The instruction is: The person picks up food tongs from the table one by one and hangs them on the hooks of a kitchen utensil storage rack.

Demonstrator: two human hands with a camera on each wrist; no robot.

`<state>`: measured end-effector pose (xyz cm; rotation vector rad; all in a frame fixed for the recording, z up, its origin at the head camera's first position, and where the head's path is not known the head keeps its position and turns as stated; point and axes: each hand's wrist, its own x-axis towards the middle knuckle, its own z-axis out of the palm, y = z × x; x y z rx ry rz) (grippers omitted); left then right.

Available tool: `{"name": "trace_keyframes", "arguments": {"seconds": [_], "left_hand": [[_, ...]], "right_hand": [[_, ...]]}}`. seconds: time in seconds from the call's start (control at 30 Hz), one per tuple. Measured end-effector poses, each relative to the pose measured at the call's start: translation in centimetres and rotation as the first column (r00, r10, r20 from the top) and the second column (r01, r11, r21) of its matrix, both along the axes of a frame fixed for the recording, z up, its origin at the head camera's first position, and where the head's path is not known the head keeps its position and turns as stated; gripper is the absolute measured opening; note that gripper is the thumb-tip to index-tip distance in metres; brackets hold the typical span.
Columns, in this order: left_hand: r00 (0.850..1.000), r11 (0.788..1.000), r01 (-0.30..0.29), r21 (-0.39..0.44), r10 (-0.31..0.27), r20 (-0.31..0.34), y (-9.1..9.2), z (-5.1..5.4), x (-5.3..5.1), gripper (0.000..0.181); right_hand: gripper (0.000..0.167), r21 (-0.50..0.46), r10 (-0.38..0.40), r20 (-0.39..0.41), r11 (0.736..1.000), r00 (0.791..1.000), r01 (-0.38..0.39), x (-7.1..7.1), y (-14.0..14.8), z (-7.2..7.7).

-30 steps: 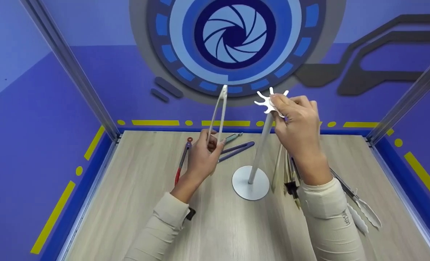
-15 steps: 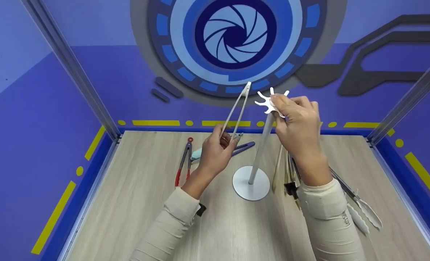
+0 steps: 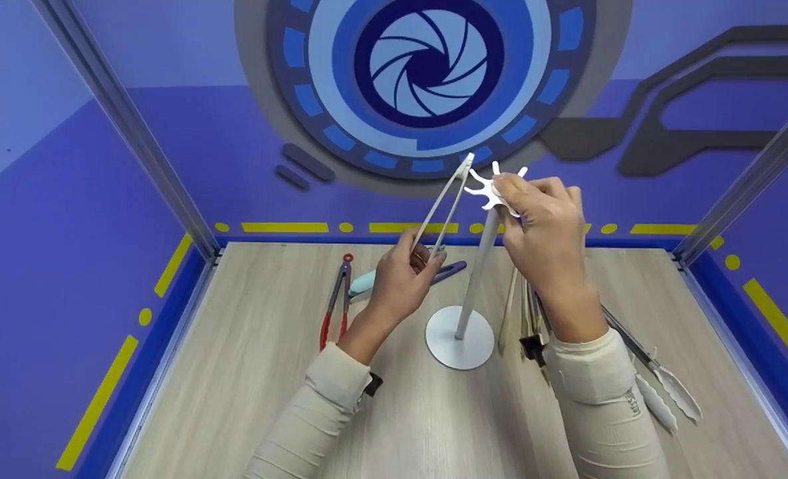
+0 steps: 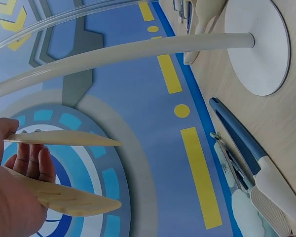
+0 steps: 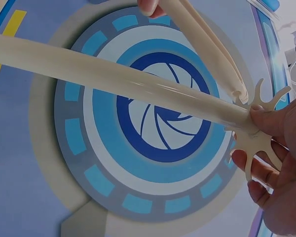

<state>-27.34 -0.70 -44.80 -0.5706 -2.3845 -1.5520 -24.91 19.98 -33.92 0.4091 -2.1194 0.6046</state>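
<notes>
My left hand [image 3: 403,283] holds a pair of beige tongs [image 3: 463,169] by its arms, joined end upward. In the left wrist view the two tips of the tongs [image 4: 79,138] stick out past the palm, spread apart. The joined end is close to a white star-shaped hook rack [image 3: 490,191] on top of a stand. In the right wrist view the tongs [image 5: 207,49] appear to meet one of the rack's prongs; whether they hang on it I cannot tell. My right hand [image 3: 546,229] pinches the rack between thumb and fingers, above the pole [image 3: 479,273].
The stand's round base [image 3: 443,349] rests on the wooden table [image 3: 254,386]. Left and behind lie red-handled tongs [image 3: 330,313], mint tongs [image 3: 362,284] and purple tongs [image 3: 452,269]. Several more tongs lie at the right, including metal ones [image 3: 674,392]. Blue panels [image 3: 187,153] enclose the table.
My left hand has carried the beige tongs rightward, bringing the joined end from well left of the rack up to its prongs. My right hand has stayed on the rack.
</notes>
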Motion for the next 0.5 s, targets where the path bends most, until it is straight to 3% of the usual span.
{"name": "trace_keyframes", "arguments": {"seconds": [0.3,0.5], "left_hand": [[0.999,0.999,0.034,-0.009,-0.034,0.005,0.29,-0.09,-0.18,0.040],[0.990,0.989,0.131,0.067,-0.134,0.045,0.36,-0.58,-0.43,0.045]], "right_hand": [[0.026,0.004,0.001,-0.020,1.000,1.000,-0.001,0.01,-0.03,0.00],[0.025,0.006,-0.004,-0.020,1.000,1.000,0.004,-0.07,-0.10,0.11]]}}
